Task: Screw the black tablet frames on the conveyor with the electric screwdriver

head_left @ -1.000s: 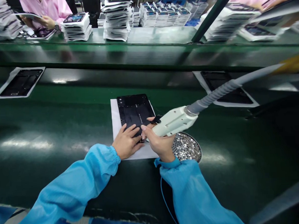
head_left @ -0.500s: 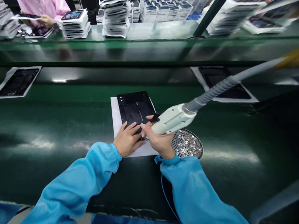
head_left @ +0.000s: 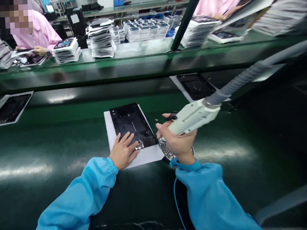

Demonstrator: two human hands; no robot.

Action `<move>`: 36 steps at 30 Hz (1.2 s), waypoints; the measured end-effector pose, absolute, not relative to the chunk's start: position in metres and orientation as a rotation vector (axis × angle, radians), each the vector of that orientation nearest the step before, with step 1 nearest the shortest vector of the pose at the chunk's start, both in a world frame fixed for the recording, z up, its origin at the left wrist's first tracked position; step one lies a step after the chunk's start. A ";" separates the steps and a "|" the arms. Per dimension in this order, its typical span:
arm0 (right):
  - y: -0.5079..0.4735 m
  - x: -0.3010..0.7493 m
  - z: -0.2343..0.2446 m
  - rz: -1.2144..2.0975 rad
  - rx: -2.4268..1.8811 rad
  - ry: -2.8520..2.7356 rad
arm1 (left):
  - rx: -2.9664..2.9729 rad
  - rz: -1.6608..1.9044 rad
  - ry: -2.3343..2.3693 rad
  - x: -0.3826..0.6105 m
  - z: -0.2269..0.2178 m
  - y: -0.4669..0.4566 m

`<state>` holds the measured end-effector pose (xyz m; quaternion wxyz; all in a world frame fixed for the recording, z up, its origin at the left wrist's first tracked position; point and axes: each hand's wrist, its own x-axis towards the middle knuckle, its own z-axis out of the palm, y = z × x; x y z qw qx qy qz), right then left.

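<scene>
A black tablet housing (head_left: 129, 124) lies on a white sheet (head_left: 142, 157) in front of me. My left hand (head_left: 123, 151) rests on its lower left corner, fingers spread. To the right, my right hand (head_left: 179, 141) is wrapped round a pale green electric screwdriver (head_left: 194, 116), with a black lever and a thick grey cord running up to the right. Its front end points down left, over a round metal dish (head_left: 167, 152) with a perforated surface. The hand hides part of the dish and the tool's tip.
Other black housings lie on white sheets, one at left (head_left: 10, 108) and one at back right (head_left: 194, 86). On the raised green ledge (head_left: 140, 62) stand stacks of wrapped panels (head_left: 101, 38). Two people in pink work behind it.
My right hand has moved the screwdriver off the tablet housing, rightward to the dish. My left hand stays on the housing, fingers wider apart. The view has shifted.
</scene>
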<state>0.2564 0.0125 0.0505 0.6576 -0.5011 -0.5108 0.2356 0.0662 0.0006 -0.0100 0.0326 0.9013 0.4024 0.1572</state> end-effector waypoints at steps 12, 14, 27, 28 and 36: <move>0.010 0.378 0.044 0.131 -1.456 -0.997 | 2.766 0.562 1.230 0.041 0.008 -0.029; 0.012 0.385 0.033 0.141 -1.479 -0.967 | 2.676 0.617 1.338 0.051 0.013 -0.025; 0.002 0.384 0.029 0.110 -1.430 -1.066 | 2.064 0.672 1.938 0.073 0.041 0.021; 0.001 0.384 0.030 0.117 -1.440 -1.072 | 2.000 0.661 2.016 0.060 0.045 0.021; -0.003 0.384 0.029 0.118 -1.494 -1.094 | 1.550 0.281 2.316 0.017 0.039 -0.023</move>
